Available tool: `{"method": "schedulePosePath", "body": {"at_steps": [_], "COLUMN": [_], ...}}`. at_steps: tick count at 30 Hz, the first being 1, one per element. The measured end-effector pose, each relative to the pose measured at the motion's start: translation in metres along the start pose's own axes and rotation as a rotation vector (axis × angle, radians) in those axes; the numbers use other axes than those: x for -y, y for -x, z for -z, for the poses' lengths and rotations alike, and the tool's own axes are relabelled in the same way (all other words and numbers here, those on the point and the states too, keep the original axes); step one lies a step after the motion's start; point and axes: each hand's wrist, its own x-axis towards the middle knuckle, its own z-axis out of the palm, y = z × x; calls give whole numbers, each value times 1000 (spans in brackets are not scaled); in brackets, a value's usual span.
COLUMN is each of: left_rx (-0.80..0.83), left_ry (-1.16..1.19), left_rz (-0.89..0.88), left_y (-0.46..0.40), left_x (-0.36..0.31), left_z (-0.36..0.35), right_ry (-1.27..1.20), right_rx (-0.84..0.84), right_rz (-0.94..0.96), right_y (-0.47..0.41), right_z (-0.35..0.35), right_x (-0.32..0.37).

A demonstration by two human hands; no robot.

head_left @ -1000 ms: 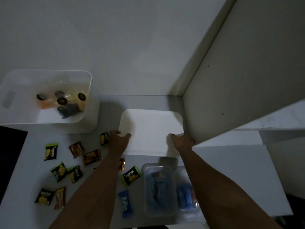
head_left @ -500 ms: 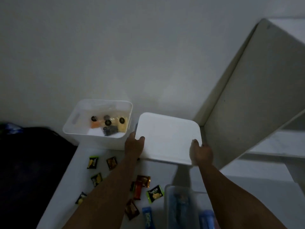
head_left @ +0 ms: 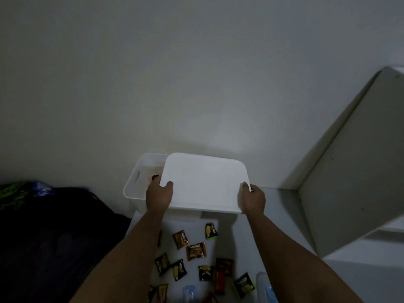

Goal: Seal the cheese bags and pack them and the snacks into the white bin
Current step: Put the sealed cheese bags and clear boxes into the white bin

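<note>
Now both hands hold the lid (head_left: 203,182) by its near corners — left hand (head_left: 157,196) w/ thumb on top and the other fingers curled under the left edge, right hand (head_left: 253,199) wrapped round the right corner, fingertips (head_left: 245,184) showing over the top. Lid hangs tilted above the bin (head_left: 140,182), covering most of its right part; only the bin's left end, beyond the left thumb, shows open. Something dark w/ an orange glow sits inside there, prob. the cheese bags — too dim to say.

Snacks (head_left: 195,251) lie scattered on the table (head_left: 251,241), below the wrists and between the forearms, none visibly in the bin. So the packing step looks unfinished: closing up would be early. Next move, as I judge it — either set the lid aside and load the snacks, or, if it's going on, shift it left, level it, and line its corners up w/ the rim before pressing down.
</note>
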Motion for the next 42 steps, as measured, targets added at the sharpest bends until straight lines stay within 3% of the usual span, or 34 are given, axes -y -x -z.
{"method": "schedulePosePath", "body": {"at_steps": [5, 11, 18, 26, 29, 33, 42], "left_rx": [97, 313, 531, 525, 486, 489, 560], "left_ry": [46, 15, -84, -79, -104, -156, -469], "left_rz": [-94, -168, 7, 264, 306, 234, 25], "left_y": [-9, 10, 37, 61, 69, 89, 165], "left_x": [-17, -30, 14, 78, 87, 84, 75], "left_z": [-16, -83, -166, -250, -264, -271, -267], "right_ry": [-36, -43, 42, 281, 290, 322, 393], "right_rx": [-145, -281, -274, -57, 47, 118, 66], "right_rz": [-96, -259, -340, -477, -454, -355, -195], "right_y": [9, -11, -38, -76, -80, -74, -1], "right_z": [13, 75, 143, 173, 175, 188, 254], "right_x": [-8, -69, -127, -197, -200, -204, -221]}}
